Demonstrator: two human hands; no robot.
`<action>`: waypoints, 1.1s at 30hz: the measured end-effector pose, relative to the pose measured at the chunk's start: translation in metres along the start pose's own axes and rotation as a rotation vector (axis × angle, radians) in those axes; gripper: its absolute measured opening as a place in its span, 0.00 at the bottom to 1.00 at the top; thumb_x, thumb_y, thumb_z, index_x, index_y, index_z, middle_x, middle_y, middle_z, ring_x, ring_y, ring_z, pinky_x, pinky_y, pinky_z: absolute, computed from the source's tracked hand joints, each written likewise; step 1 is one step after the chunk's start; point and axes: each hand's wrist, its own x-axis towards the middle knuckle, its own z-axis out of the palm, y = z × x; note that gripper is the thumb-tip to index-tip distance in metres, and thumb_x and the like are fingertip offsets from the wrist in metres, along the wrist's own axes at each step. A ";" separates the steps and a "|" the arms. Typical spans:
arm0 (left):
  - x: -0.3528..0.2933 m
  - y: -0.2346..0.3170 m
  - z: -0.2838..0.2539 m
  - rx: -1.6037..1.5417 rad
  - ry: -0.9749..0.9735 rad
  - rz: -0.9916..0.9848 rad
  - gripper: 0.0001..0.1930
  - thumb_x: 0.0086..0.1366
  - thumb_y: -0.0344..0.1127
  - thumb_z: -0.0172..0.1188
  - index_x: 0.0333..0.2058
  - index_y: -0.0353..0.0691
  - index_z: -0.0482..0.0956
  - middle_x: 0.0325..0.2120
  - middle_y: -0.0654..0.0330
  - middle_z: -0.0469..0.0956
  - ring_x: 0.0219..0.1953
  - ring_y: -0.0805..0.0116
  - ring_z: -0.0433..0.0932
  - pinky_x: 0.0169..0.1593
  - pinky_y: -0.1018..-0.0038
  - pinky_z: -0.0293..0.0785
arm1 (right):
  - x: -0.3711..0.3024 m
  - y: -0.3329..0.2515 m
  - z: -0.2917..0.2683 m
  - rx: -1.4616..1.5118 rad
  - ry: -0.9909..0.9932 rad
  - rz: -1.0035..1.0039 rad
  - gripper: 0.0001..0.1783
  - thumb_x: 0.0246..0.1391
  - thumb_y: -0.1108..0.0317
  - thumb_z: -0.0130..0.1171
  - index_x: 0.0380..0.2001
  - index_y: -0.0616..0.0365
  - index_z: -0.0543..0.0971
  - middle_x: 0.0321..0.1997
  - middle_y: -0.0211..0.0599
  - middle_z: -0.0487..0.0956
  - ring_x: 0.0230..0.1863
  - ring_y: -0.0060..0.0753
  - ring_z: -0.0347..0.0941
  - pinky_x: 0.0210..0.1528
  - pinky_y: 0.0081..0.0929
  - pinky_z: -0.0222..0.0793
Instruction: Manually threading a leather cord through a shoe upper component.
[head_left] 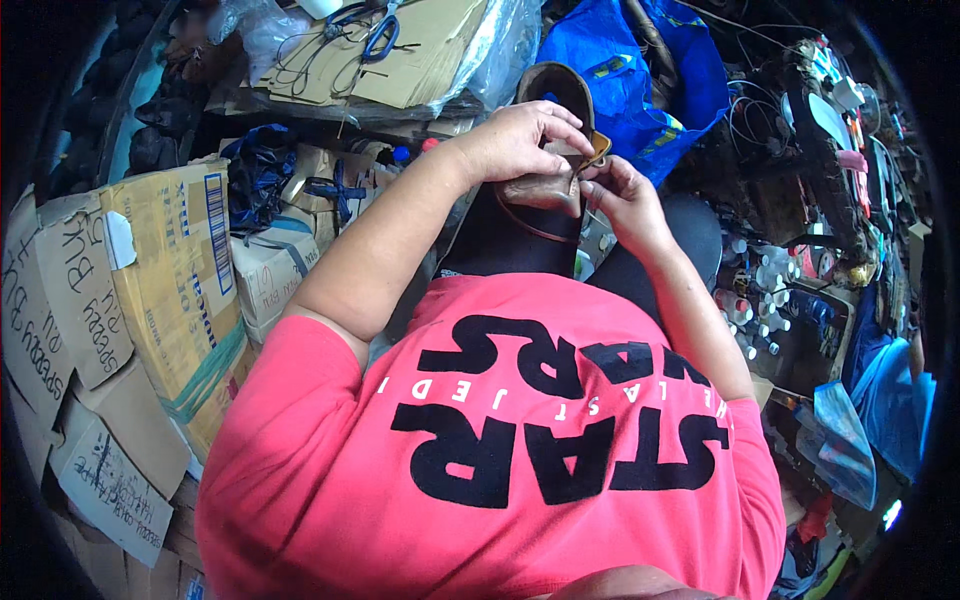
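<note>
A brown leather shoe [540,192] rests on my dark-trousered lap, its rounded, hollow end pointing away from me. Over its upper lies my left hand [522,142], fingers bent and gripping the leather. A tan flap or tongue [599,147] sticks up along the shoe's right side. Close beside that flap, my right hand [632,205] is closed in a pinch at the shoe's edge. Something thin, perhaps a thread, shows near its fingertips, too small to make out for sure. The inside of the shoe is partly hidden by my left hand.
Beyond the shoe stands a blue bag [610,60]. Blue-handled scissors [381,38] lie on flat cardboard [430,70] at the far left. A yellow-brown carton [175,290] is at my left, and several small bottles [765,290] crowd the right.
</note>
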 end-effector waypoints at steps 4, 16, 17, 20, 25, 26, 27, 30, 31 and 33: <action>0.003 0.003 0.010 -0.122 0.120 -0.135 0.18 0.49 0.31 0.66 0.42 0.43 0.80 0.42 0.59 0.75 0.45 0.67 0.72 0.50 0.73 0.68 | 0.000 -0.007 -0.022 -0.391 0.131 -0.256 0.07 0.52 0.76 0.59 0.36 0.60 0.80 0.38 0.32 0.76 0.41 0.21 0.70 0.44 0.20 0.66; 0.015 0.000 0.023 -0.030 0.166 -0.085 0.09 0.51 0.29 0.66 0.33 0.37 0.81 0.31 0.60 0.77 0.36 0.72 0.76 0.40 0.76 0.72 | 0.006 -0.002 -0.018 -0.173 0.104 -0.168 0.16 0.51 0.71 0.64 0.43 0.59 0.73 0.27 0.22 0.74 0.29 0.15 0.67 0.33 0.18 0.66; 0.015 0.003 0.022 -0.064 0.162 -0.199 0.07 0.51 0.29 0.65 0.31 0.37 0.81 0.29 0.60 0.78 0.33 0.72 0.76 0.40 0.75 0.72 | 0.005 -0.003 -0.018 -0.171 0.119 -0.189 0.27 0.47 0.69 0.68 0.51 0.54 0.69 0.25 0.22 0.72 0.29 0.17 0.68 0.33 0.20 0.67; 0.013 0.003 0.026 -0.054 0.219 -0.194 0.04 0.51 0.28 0.64 0.28 0.37 0.81 0.24 0.59 0.77 0.30 0.69 0.77 0.38 0.73 0.72 | -0.001 -0.021 -0.004 -0.348 0.163 -0.327 0.34 0.42 0.67 0.71 0.54 0.49 0.69 0.26 0.25 0.73 0.28 0.20 0.70 0.32 0.22 0.68; 0.017 0.011 0.030 0.163 0.290 -0.059 0.04 0.51 0.28 0.64 0.25 0.36 0.78 0.25 0.57 0.76 0.29 0.66 0.77 0.36 0.71 0.71 | 0.000 -0.039 -0.010 -0.834 0.218 -0.264 0.28 0.38 0.59 0.68 0.46 0.53 0.72 0.28 0.41 0.78 0.30 0.36 0.78 0.33 0.32 0.70; 0.015 0.015 0.028 0.192 0.333 -0.018 0.04 0.51 0.29 0.64 0.24 0.36 0.78 0.25 0.57 0.75 0.29 0.64 0.76 0.35 0.70 0.71 | -0.002 -0.041 -0.016 -0.835 0.224 -0.269 0.28 0.38 0.59 0.68 0.46 0.53 0.72 0.28 0.41 0.78 0.30 0.36 0.78 0.33 0.32 0.70; 0.012 0.024 0.022 0.197 0.325 0.038 0.05 0.52 0.29 0.64 0.23 0.36 0.77 0.25 0.56 0.74 0.30 0.62 0.76 0.36 0.69 0.71 | -0.007 -0.042 -0.021 -0.720 0.226 -0.243 0.27 0.38 0.60 0.67 0.43 0.54 0.72 0.28 0.42 0.78 0.30 0.38 0.78 0.33 0.33 0.70; 0.007 0.045 0.015 0.244 0.330 0.131 0.05 0.51 0.29 0.64 0.24 0.36 0.77 0.25 0.55 0.74 0.31 0.61 0.76 0.37 0.69 0.71 | -0.015 -0.045 -0.027 -0.596 0.222 -0.301 0.24 0.38 0.59 0.66 0.40 0.56 0.73 0.29 0.44 0.78 0.30 0.42 0.78 0.33 0.32 0.70; 0.006 0.050 0.010 0.248 0.344 0.134 0.05 0.51 0.29 0.64 0.25 0.35 0.78 0.28 0.53 0.76 0.34 0.59 0.77 0.39 0.68 0.72 | -0.018 -0.049 -0.031 -0.708 0.247 -0.307 0.24 0.37 0.59 0.66 0.39 0.57 0.73 0.29 0.44 0.78 0.31 0.42 0.78 0.34 0.32 0.70; -0.004 0.059 -0.017 0.209 0.437 0.081 0.05 0.51 0.27 0.64 0.26 0.34 0.78 0.36 0.51 0.79 0.41 0.58 0.78 0.46 0.67 0.72 | -0.027 -0.055 -0.044 -0.878 0.300 -0.268 0.25 0.37 0.59 0.65 0.39 0.59 0.73 0.30 0.45 0.78 0.32 0.43 0.78 0.36 0.33 0.71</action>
